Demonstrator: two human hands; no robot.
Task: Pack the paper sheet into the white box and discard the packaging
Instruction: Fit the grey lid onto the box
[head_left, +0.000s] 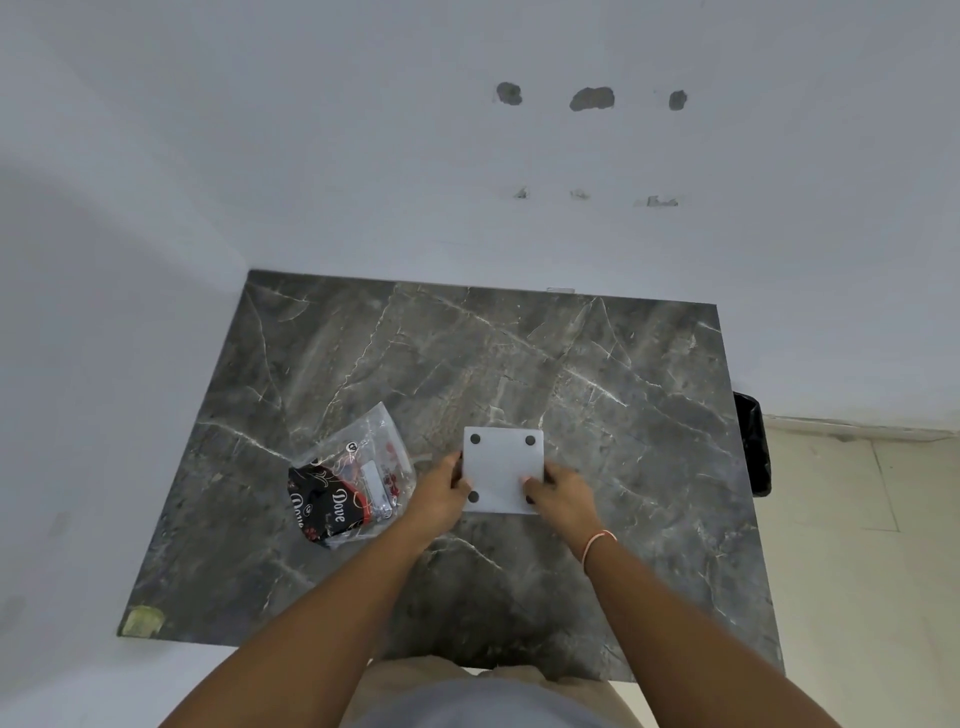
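Observation:
A flat white square box (501, 467) with a dark round dot near each corner lies on the dark marble table (597, 374). My left hand (441, 496) grips its left edge. My right hand (558, 493) holds its near right corner, with fingertips on top covering part of one dot. A clear plastic package (353, 478) with a black and red printed sheet inside lies on the table just left of my left hand, untouched.
A black bin (753, 441) stands on the floor beyond the table's right edge. White walls close off the far and left sides. A yellowish patch (141, 621) marks the table's near left corner.

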